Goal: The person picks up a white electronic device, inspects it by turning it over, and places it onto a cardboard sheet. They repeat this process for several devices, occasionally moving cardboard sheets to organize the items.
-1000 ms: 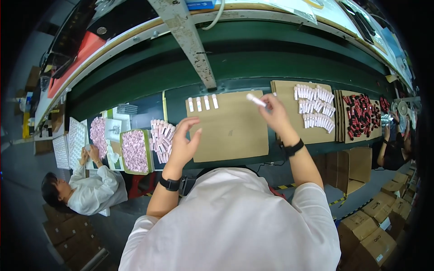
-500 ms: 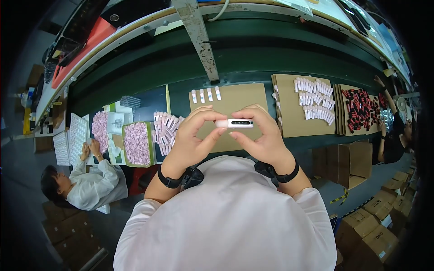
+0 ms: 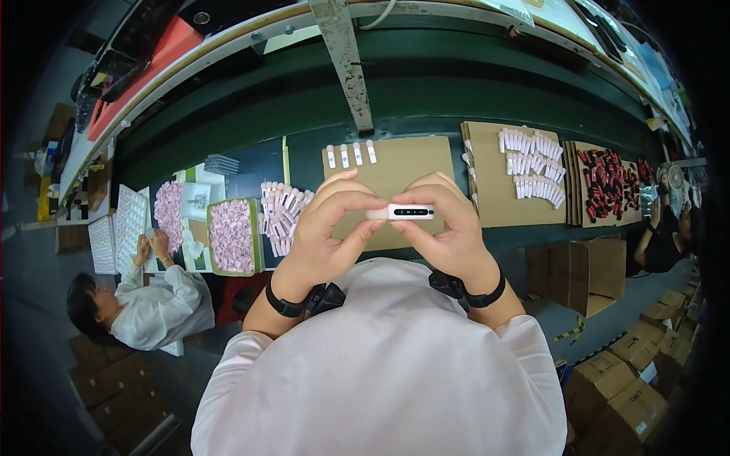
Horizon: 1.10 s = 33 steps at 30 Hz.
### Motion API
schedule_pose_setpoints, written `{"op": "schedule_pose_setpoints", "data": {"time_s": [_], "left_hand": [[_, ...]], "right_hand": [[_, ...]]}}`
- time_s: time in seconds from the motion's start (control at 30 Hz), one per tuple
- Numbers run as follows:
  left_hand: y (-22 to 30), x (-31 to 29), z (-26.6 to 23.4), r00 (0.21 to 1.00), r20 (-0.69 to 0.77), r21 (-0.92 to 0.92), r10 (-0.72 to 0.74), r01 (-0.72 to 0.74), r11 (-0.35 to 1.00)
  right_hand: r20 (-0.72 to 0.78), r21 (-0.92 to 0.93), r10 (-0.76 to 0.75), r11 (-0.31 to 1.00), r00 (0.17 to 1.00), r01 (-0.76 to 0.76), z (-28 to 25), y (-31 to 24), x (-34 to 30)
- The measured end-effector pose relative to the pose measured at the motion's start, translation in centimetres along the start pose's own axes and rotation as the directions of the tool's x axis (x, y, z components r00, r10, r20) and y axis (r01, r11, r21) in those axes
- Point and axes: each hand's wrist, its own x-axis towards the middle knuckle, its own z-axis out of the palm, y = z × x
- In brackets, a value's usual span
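In front of my chest I hold a slim white tube (image 3: 411, 212) with a pink rounded cap (image 3: 376, 214) level between my two hands. My left hand (image 3: 332, 222) pinches the cap end with thumb and index finger. At the other end, the thumb and index finger of my right hand (image 3: 445, 220) close on the tube's body, with a black panel facing up between them. Beneath my hands lies a brown cardboard sheet (image 3: 411, 163). Along its far left edge a short row of similar capped tubes (image 3: 357, 154) stands out.
Left of my hands are a pile of tubes (image 3: 283, 216) and a green-rimmed tray (image 3: 255, 235) of pink pieces. Rows of tubes (image 3: 532, 163) lie on cardboard to the right, beyond them red-and-black tubes (image 3: 608, 184). A metal post (image 3: 346, 68) rises ahead. One person works at each side.
The tube has shifted slightly right between my hands and rolled a little, showing its black panel more squarely. Both hands keep their pinch; the whole view has shifted slightly.
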Motion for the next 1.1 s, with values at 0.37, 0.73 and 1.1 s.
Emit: {"op": "schedule_pose_setpoints", "data": {"time_s": [0.37,0.73,1.1], "left_hand": [[-1.0,-0.3,0.4,0.996,-0.063,-0.032,-0.065,0.063,0.998],[-5.4,-0.6,-0.7,0.963,-0.06,0.101,-0.264,0.269,0.958],[-13.6,-7.5,-3.5,0.849,-0.202,0.209,-0.488,0.524,0.826]], "right_hand": [[0.006,0.004,0.082,0.997,0.997,-0.082,-0.1,0.5,0.0],[0.144,-0.159,0.551,0.833,0.822,-0.53,1.7,6.8,1.1],[-0.071,-0.497,0.811,0.476,0.58,-0.726,8.7,30.5,-3.1]]}}
